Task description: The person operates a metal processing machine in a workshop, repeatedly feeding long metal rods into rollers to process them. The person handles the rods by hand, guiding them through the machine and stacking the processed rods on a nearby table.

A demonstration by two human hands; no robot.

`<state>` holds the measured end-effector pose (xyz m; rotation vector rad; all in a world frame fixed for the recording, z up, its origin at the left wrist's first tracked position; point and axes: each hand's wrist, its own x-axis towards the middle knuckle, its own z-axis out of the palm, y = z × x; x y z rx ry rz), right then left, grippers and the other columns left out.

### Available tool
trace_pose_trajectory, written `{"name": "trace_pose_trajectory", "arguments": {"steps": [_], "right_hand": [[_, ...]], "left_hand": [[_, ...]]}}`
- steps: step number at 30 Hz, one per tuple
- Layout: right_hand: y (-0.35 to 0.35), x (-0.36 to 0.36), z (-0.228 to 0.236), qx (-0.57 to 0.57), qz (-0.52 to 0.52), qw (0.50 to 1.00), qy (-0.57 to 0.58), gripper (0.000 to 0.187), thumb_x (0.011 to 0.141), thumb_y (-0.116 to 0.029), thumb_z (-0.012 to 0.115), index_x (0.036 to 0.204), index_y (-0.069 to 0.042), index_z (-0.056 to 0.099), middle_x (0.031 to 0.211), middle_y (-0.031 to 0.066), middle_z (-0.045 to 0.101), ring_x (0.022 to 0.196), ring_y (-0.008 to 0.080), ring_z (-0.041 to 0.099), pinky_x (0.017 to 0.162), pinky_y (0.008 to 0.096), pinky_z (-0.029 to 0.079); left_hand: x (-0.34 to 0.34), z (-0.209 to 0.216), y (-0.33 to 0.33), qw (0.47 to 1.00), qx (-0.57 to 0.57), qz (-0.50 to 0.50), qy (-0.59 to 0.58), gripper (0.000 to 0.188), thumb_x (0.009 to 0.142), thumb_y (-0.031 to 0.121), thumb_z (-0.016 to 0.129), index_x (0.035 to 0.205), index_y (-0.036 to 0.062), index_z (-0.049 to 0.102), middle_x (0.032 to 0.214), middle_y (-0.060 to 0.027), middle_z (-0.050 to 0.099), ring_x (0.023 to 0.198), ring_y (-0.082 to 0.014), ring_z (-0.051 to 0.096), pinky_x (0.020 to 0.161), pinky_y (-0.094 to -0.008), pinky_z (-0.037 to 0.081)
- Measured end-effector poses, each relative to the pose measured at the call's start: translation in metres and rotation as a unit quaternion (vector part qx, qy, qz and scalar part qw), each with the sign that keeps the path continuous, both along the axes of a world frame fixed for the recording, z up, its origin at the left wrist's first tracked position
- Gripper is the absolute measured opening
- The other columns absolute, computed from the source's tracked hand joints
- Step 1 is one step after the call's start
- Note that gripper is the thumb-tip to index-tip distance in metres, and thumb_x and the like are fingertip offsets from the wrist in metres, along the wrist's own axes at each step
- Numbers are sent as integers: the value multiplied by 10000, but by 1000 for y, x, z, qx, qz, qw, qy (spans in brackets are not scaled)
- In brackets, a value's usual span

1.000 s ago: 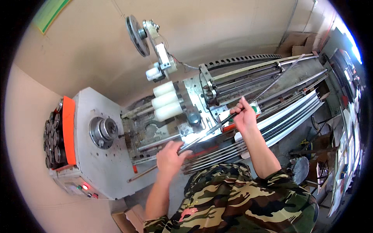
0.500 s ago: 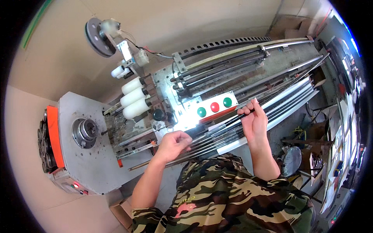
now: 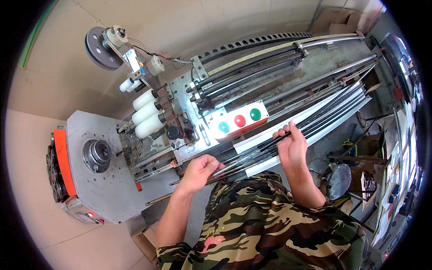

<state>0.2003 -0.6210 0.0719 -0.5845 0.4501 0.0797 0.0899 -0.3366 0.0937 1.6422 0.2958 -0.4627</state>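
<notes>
My left hand [image 3: 201,173] is closed on the near-left end of a thin metal rod, thumb against the curled fingers. Farther right, my right hand [image 3: 292,147] has its fingers closed on the same long rod [image 3: 267,145], whose black part runs under the fingertips; whether it grips more than one rod I cannot tell. Several similar dark rods [image 3: 335,118] lie side by side below, along a white sheet-like support [image 3: 265,167]. Their left ends pass beneath and beside my left hand.
Just beyond the rods sits a button box [image 3: 240,120] with red and green buttons. Three white rollers [image 3: 147,112] and a grey wheel [image 3: 102,47] stand at the left of the long machine bed. A grey chuck housing [image 3: 96,154] is far left; cluttered shelves [image 3: 360,175] are at right.
The held rod has come toward me, away from the button box and down over the other rods. More white support now shows beyond it. Both hands stay closed; the view has shifted slightly.
</notes>
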Motion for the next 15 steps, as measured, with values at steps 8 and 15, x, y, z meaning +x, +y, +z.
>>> {"name": "trace_pose_trajectory", "arguments": {"steps": [8, 15], "right_hand": [[6, -1, 13, -3, -14, 1000, -27, 163, 1002, -17, 531, 1152, -38, 472, 1002, 64, 548, 953, 194, 572, 995, 488, 504], [0, 6, 14, -12, -27, 998, -49, 148, 998, 9, 522, 1138, -30, 492, 1010, 70, 554, 944, 193, 582, 1006, 484, 510]], "left_hand": [[-4, -4, 3, 998, -43, 38, -6, 201, 1042, 171, 586, 1081, -16, 648, 1029, -62, 730, 904, -93, 631, 847, -266, 510], [-49, 22, 34, 982, 186, -19, 6, 359, 961, 194, 686, 1246, -22, 644, 1001, -89, 739, 865, -139, 670, 797, -274, 525]]}}
